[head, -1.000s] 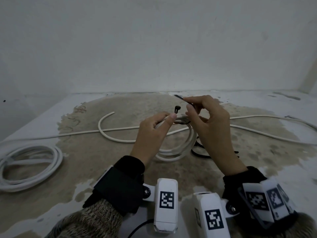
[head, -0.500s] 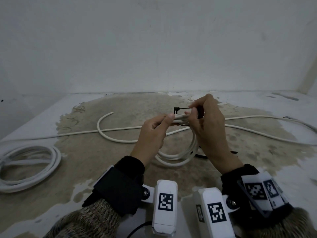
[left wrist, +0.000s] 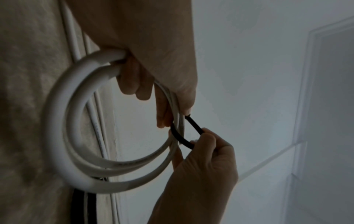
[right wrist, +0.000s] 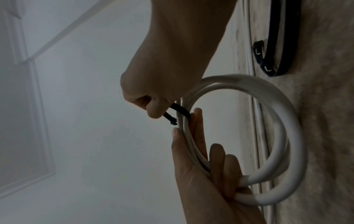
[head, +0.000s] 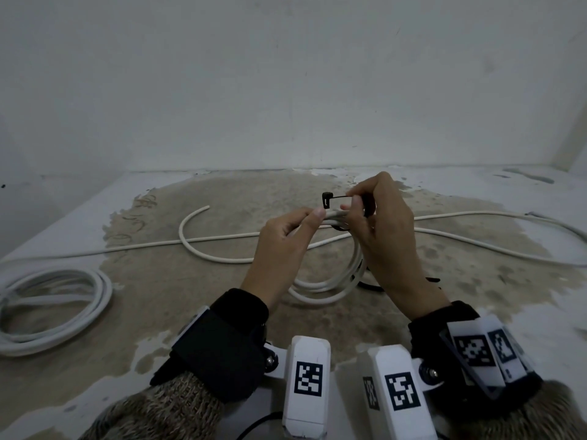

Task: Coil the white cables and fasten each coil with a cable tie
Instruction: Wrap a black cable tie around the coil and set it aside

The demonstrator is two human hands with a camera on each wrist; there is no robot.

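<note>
A small white cable coil (head: 327, 289) hangs in the air over the stained floor. My left hand (head: 313, 217) grips its top strands between thumb and fingers. A black cable tie (head: 336, 198) wraps round those strands just right of the left thumb, its head (head: 326, 200) sticking out to the left. My right hand (head: 354, 201) pinches the tie's strap with curled fingers. The left wrist view shows the tie (left wrist: 178, 136) looped round the coil (left wrist: 63, 121). In the right wrist view, the tie head (right wrist: 173, 122) sits free beside the strands (right wrist: 277, 121).
A second white coil (head: 57, 308) lies on the floor at the left. A long loose white cable (head: 222, 239) snakes across the floor behind my hands to the right. Spare black ties (right wrist: 275, 45) lie on the floor under my right wrist. A wall stands close behind.
My right hand has curled tighter on the tie and swung it, so the head now points left on a level strap. The left hand and coil have barely moved.
</note>
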